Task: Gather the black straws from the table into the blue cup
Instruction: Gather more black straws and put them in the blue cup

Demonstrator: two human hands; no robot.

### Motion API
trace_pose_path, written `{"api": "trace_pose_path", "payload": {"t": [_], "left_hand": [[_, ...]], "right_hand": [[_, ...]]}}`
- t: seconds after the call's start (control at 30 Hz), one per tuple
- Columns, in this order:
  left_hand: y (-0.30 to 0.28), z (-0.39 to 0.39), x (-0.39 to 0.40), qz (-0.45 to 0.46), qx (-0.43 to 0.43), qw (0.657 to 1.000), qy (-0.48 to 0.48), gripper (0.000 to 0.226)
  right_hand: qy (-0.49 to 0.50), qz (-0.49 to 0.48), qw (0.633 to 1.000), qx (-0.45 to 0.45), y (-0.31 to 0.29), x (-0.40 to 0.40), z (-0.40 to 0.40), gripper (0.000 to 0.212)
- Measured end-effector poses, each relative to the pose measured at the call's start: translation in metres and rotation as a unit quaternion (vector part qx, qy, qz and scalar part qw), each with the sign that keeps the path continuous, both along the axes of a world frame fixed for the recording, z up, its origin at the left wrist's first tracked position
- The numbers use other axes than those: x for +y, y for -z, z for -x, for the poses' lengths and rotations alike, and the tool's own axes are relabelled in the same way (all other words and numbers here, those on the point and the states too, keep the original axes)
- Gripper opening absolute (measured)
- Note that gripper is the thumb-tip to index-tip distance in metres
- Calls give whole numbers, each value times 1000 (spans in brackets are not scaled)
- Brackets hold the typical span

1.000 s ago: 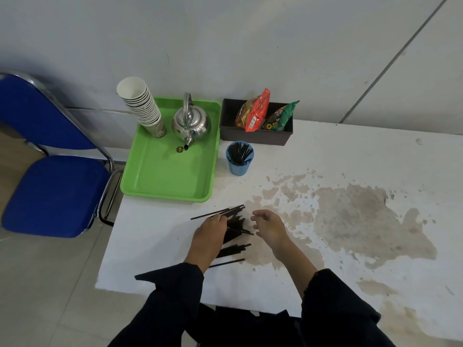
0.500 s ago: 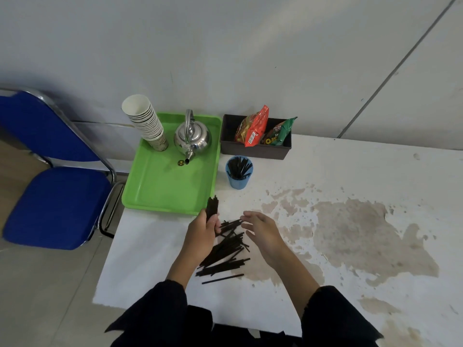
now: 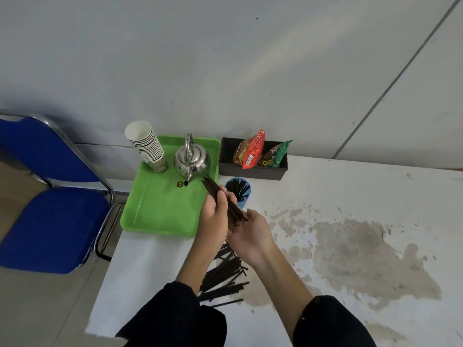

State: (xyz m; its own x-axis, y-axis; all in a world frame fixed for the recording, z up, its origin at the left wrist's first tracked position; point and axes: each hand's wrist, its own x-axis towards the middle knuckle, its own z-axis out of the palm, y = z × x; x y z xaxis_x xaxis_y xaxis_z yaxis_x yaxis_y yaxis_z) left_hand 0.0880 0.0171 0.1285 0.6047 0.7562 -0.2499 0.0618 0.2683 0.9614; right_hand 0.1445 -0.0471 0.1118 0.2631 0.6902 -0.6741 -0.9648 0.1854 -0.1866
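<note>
My left hand [image 3: 215, 216] grips a bundle of black straws [image 3: 213, 189], raised above the table near the tray's right edge. The bundle's lower end rests against the open palm of my right hand [image 3: 251, 234]. Just behind the hands stands the blue cup [image 3: 242, 192], holding several black straws. A loose pile of black straws [image 3: 223, 274] lies on the white table [image 3: 350, 196] below my forearms, partly hidden by them.
A green tray [image 3: 155, 209] at the left carries a steel kettle [image 3: 191, 160] and a stack of paper cups [image 3: 147, 146]. A dark box with snack packets [image 3: 253, 156] sits behind the cup. A blue chair [image 3: 50, 221] stands left of the table. Brown stains mark the tabletop's right side.
My left hand has lifted a bundle of straws off the pile and moved it up toward the cup. My right hand rose to meet the bundle's lower end.
</note>
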Motion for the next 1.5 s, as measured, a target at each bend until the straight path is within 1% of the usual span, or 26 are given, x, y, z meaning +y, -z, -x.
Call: {"api": "trace_pose_path", "payload": {"t": [0.1,0.27,0.43,0.47,0.53,0.6,0.63,0.7,0.73,0.77,0.8,0.83,0.9,0.93,0.97,1.0,1.03,1.07,1.1,1.17,1.23,1.33,1.43,1.5], "left_hand": [[2,0,-5,-27,19,999,13,21],[6,0,-6,-104,82,990,46,17],[17,3,14,-228,142,958,96,13],[19,3,19,-230,144,957,107,15],[18,2,24,-185,135,965,131,18],[16,-2,27,-159,120,973,118,17],[16,-5,30,-150,114,977,103,16],[17,-11,37,-135,106,983,72,13],[18,-13,42,-133,105,984,59,12],[20,-14,47,-136,106,984,49,12],[22,-16,51,-140,108,983,41,12],[24,-17,55,-140,109,984,33,12],[27,-21,60,-138,110,984,14,13],[28,-24,62,-143,109,984,7,13],[30,-27,64,-150,107,983,3,14],[31,-30,64,-156,105,982,-1,15],[33,-33,64,-160,103,982,-3,15],[35,-35,65,-162,103,981,-7,15],[38,-37,66,-163,103,981,-9,14],[44,-41,66,-167,108,980,-10,12],[50,-44,67,-173,116,978,-4,12],[59,-47,67,-180,127,975,4,13],[69,-48,65,-184,134,974,17,12],[75,-48,62,-196,148,969,28,12]], "right_hand": [[-7,7,1000,-2,4,3,-5,53],[-32,-2,999,-19,2,6,-7,46],[-36,46,997,-43,8,9,-14,49],[-27,52,997,-41,8,10,-17,48],[-13,56,997,-43,9,12,-21,48],[-10,56,996,-62,6,14,-26,47],[-18,63,994,-86,3,16,-28,45],[-41,100,980,-169,-2,21,-34,37],[-50,127,965,-225,-5,23,-37,31],[-57,158,941,-294,-6,24,-41,28],[-63,195,903,-378,-5,24,-45,28],[-73,230,847,-473,-2,22,-49,29],[-124,274,694,-654,10,18,-58,32],[-175,279,618,-714,20,16,-62,35],[-233,281,550,-751,28,15,-65,38],[-282,283,491,-774,35,14,-67,41],[-315,287,441,-790,41,13,-68,44],[-334,290,405,-800,45,11,-68,45],[-342,291,380,-809,48,10,-68,46],[-348,291,344,-822,52,6,-67,46],[-349,286,324,-832,54,2,-65,46],[-346,278,319,-837,57,-2,-64,44],[-344,274,330,-835,59,-4,-63,42],[-339,274,344,-832,61,-4,-62,41]]}}
